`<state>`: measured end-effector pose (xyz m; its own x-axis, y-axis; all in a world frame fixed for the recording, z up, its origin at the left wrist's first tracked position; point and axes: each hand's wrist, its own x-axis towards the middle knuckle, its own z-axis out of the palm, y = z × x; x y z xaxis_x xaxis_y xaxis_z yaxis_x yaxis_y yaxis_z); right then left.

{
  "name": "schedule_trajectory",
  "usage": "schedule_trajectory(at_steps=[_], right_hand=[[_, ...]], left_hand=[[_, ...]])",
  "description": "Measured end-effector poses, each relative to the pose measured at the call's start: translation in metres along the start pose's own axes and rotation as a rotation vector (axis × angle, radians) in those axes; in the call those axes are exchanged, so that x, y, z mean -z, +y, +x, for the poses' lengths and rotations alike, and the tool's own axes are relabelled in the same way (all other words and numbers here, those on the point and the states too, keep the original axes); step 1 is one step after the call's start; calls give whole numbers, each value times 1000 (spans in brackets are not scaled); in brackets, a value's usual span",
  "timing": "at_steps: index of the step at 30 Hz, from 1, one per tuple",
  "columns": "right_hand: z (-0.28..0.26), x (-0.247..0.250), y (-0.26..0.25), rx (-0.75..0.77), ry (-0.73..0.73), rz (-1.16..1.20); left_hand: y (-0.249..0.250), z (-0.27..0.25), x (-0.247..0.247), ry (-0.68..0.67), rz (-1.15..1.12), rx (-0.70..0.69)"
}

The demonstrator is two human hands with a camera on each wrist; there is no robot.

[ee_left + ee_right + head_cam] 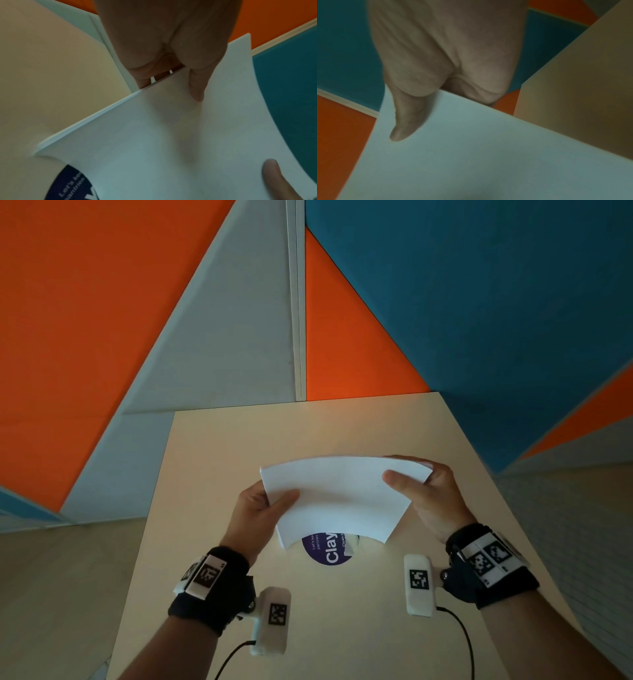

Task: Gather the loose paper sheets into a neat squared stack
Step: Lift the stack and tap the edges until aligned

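Note:
A stack of white paper sheets (339, 498) is held up on edge over the beige table (212, 474), bowed into a curve, its lower edge near the tabletop. My left hand (263, 503) pinches the stack's left side, thumb on the near face and fingers behind. My right hand (416, 484) pinches the right side the same way. The left wrist view has the stack (171, 142) with its edges lined up and my left thumb (197, 86) on it. In the right wrist view my right thumb (407, 121) presses the top sheet (471, 155).
A round purple sticker (327, 553) with white lettering lies on the table just under the stack. Orange, blue and grey wall panels (479, 302) rise behind the table's far edge. Cables run from the wrist cameras toward me.

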<state>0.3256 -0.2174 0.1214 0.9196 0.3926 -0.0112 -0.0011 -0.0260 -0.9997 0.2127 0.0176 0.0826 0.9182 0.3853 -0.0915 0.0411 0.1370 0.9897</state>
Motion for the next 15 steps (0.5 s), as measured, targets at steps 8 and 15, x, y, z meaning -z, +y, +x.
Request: schedule_trajectory(at_steps=[8, 15], right_hand=[[2, 1, 9, -82, -2, -48], [-1, -6, 40, -177, 39, -62]], left_hand=[[-9, 2, 7, -41, 33, 32], [-27, 2, 10, -44, 111, 109]])
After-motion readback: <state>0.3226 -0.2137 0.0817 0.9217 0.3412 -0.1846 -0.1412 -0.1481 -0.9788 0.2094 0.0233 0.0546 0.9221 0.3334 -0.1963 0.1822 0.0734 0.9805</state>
